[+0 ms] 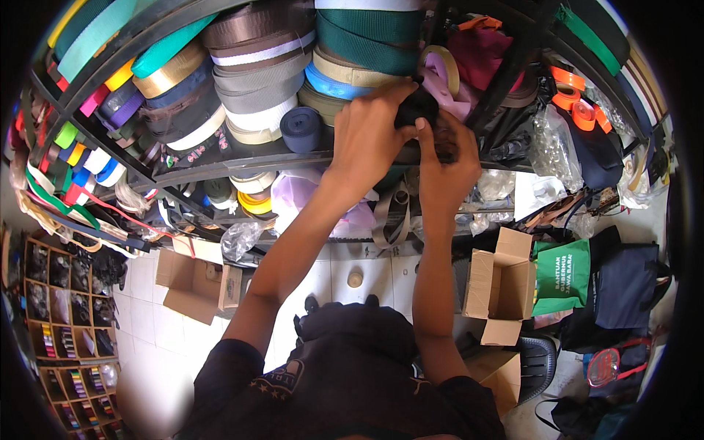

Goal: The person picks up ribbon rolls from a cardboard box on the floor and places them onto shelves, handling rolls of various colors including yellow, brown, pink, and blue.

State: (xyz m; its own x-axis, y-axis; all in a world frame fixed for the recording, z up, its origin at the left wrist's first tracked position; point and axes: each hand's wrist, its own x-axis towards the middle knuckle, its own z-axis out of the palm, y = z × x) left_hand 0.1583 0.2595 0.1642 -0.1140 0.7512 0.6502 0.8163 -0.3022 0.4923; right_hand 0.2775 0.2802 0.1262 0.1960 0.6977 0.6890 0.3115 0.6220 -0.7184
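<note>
Both hands are raised to the metal shelf and meet at a dark black bundle that looks like rolled strap. My left hand grips its left side, with the fingers over the top and the thumb at the lower edge. Curled around the right side is my right hand, its thumb pressed against the front; part of its fingers is in shadow. Just left of my left hand stands a small navy strap roll. A blue strap roll and a dark green webbing stack sit behind it.
Grey and white webbing rolls fill the shelf. Clear plastic bags and orange rolls lie to the right. Open cardboard boxes and a green bag stand below. Cubby shelves line the left.
</note>
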